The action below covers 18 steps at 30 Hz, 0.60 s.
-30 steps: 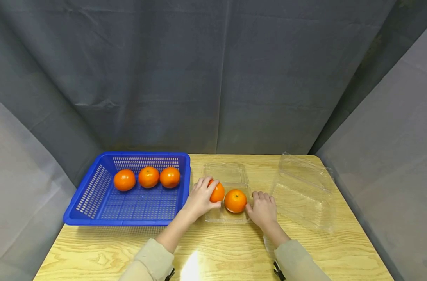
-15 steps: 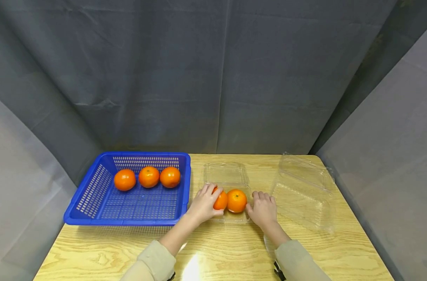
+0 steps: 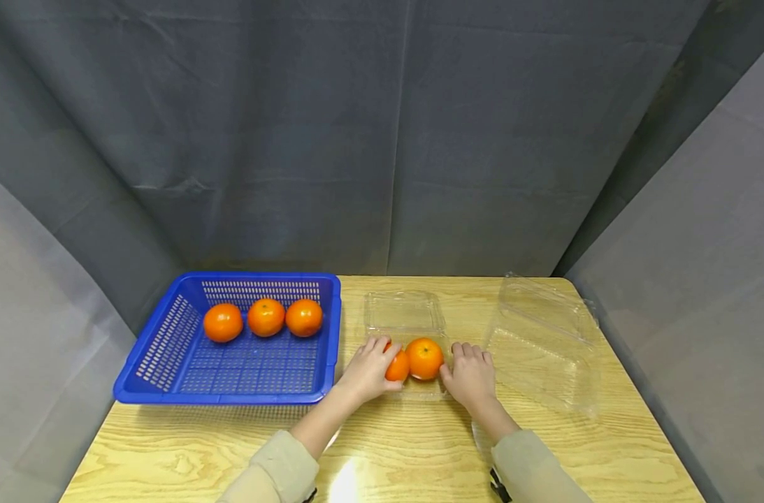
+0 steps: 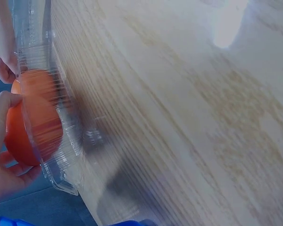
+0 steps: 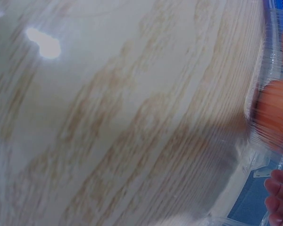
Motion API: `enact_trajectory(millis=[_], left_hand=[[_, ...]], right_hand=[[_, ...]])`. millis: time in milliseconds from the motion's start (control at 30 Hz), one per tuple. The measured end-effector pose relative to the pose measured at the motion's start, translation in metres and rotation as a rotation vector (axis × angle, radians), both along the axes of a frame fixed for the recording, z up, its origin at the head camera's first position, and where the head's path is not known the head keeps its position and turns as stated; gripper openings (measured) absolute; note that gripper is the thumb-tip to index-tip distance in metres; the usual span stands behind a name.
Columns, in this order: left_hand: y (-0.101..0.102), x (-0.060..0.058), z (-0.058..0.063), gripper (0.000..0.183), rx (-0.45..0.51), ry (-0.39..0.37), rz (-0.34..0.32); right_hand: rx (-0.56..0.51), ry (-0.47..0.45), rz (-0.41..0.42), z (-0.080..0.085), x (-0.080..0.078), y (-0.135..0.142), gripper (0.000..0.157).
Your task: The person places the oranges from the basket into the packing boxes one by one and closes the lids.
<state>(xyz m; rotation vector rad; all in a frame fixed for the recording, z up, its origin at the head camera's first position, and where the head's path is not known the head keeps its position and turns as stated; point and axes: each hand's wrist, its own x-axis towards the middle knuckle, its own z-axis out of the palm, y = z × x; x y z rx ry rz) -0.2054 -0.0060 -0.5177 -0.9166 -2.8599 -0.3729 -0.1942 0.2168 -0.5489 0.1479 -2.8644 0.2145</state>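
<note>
While one orange [image 3: 397, 367] is gripped by the left hand [image 3: 365, 372] in the clear container [image 3: 407, 311], against a second orange [image 3: 425, 358], the right hand [image 3: 470, 376], fingers loosely bent, is held beside them. Placing is apparently in hand; a gentle release would be called for. The wooden table [image 3: 413, 447] is backed by grey curtains [image 3: 293, 140].

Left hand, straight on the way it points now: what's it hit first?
Probably the second orange, sitting in the clear container. It lies just ahead of the held orange in the left hand. The two look touching or nearly so; depth leaves any gap unclear.
</note>
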Motion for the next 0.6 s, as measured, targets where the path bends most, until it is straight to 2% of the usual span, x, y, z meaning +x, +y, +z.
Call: enact_trajectory(millis=[367, 600], left_hand=[[0.004, -0.0007, -0.0031, 0.067, -0.066, -0.023, 0.005], [0.0072, 0.0004, 0.0011, 0.066, -0.103, -0.06, 0.017]], right_hand=[[0.001, -0.012, -0.001, 0.0002, 0.0002, -0.0003, 0.041], [-0.001, -0.011, -0.005, 0.0004, 0.0004, -0.0004, 0.041]])
